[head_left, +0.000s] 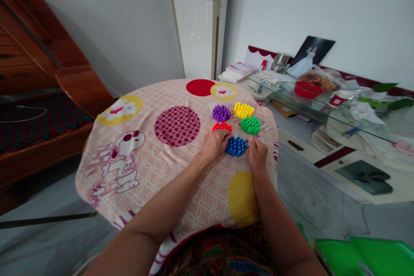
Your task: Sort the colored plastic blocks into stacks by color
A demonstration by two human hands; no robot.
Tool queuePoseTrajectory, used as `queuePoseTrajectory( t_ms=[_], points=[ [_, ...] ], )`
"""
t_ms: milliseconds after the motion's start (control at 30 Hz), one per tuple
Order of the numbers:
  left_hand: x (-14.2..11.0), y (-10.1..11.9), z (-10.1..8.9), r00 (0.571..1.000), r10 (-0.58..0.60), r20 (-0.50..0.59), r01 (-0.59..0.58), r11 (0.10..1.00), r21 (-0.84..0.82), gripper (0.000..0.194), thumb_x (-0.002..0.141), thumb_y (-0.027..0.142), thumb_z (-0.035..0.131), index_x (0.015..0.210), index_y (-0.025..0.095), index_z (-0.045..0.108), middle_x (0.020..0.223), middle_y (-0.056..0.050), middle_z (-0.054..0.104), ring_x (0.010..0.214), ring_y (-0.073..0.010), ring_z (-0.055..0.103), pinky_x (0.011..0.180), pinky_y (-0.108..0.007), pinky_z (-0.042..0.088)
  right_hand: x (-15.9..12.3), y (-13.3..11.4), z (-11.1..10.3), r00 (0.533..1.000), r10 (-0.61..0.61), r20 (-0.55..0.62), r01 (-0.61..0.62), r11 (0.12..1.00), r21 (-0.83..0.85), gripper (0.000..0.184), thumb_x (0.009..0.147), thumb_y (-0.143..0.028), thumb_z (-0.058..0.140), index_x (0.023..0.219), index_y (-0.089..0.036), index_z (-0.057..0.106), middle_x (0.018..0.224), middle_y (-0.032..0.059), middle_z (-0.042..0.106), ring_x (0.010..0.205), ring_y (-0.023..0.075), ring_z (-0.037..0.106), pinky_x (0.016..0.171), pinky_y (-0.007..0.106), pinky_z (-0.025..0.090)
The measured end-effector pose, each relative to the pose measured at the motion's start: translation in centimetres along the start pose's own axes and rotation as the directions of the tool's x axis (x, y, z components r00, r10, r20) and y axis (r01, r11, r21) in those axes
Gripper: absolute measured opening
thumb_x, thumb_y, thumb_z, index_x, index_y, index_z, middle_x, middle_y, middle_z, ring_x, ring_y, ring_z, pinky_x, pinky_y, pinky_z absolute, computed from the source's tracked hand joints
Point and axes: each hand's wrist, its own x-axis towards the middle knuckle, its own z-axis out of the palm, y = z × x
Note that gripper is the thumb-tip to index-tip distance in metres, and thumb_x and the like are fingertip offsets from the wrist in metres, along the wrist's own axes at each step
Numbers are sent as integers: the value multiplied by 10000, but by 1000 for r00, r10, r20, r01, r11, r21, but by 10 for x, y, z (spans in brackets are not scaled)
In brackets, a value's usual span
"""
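A cluster of blue round-tipped sticks (236,146) stands on the cloth-covered table (181,168), between my two hands. My left hand (214,144) is closed, its fingertips pinched at the left edge of the blue cluster. Directly behind it, a cluster of red sticks (221,127) is partly covered by the fingers. On the other side, my right hand (258,153) pinches at the right edge of the blue sticks. Farther back stand purple sticks (221,113), yellow sticks (243,110) and green sticks (250,125), each colour bunched together.
To the right is a glass-topped cabinet (339,116) with a red bowl (308,89), a paper cup (340,98), papers and a photo (311,56). A wooden sofa (42,95) stands at the left. Green plastic (381,254) shows at the lower right.
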Motion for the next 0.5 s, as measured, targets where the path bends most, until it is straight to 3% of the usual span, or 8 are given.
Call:
queuePoseTrajectory(
  t_ms=[167,333,500],
  points=[
    [-4,-21,-26,954,-163,-253,118,976,-184,247,896,255,520,953,167,744,857,-49,757,748,-150,677,731,-241,502,0,3,0,1000,10,11,-10,1000,9,433,916,-504,392,589,-229,457,524,-22,479,543,143,419,568,290,268],
    [-7,-57,-32,895,-377,-239,293,900,-324,259,849,273,526,953,153,731,731,-22,727,660,-144,688,638,-224,512,-1,0,0,1000,10,4,-10,999,32,430,915,-504,391,591,-229,453,522,-30,467,537,142,427,563,291,266],
    [-10,-74,-21,890,-422,-170,350,874,-338,244,838,244,539,974,164,726,746,-32,740,670,-147,690,614,-220,516,-2,1,0,1000,7,3,-8,998,69,440,923,-503,419,590,-220,474,539,-28,484,556,145,445,569,289,294]
  ],
)
